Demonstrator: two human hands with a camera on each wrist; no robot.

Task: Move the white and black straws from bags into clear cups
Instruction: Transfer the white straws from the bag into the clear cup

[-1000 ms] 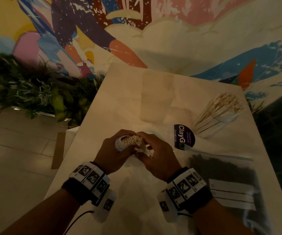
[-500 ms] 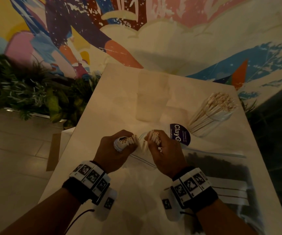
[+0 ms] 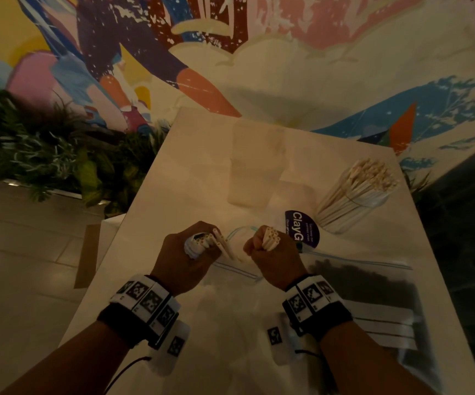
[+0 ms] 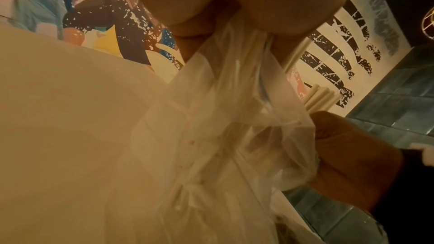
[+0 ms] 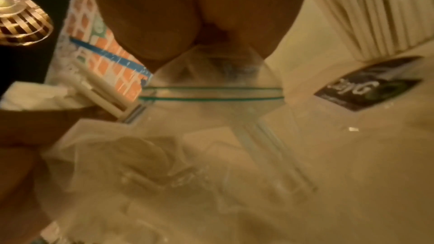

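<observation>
At the near centre of the counter [image 3: 173,166], the left hand [image 3: 186,256] and the right hand [image 3: 277,259] each hold a separate bundle of white straws. The left grip is curled round the left bundle [image 3: 205,243] together with gathered film of the clear zip bag [image 4: 225,136], whose zip track [image 5: 211,93] runs between the two hands. The right grip is curled tight round the right bundle [image 3: 271,239], with the open tube ends pointing up and away from the person.

Destination: the filled clear cup [image 3: 356,195] stands at the far right of the counter and already carries white straws. A second clear cup [image 3: 254,169] stands behind the hands and appears empty. The bag of black straws [image 3: 367,286] lies flat at the right, apparently not yet emptied.

Recommended procedure for the current step, judged as drawing white straws free of the bag:
- Keep the left grip anchoring the film so the bag does not travel with the straws.
- Draw the right bundle along its own axis; a sideways pull may snag the zip track.
- Maintain even pressure; paper-like straws may crush.
- Align the ends before lowering the bundle into the cup.
</observation>
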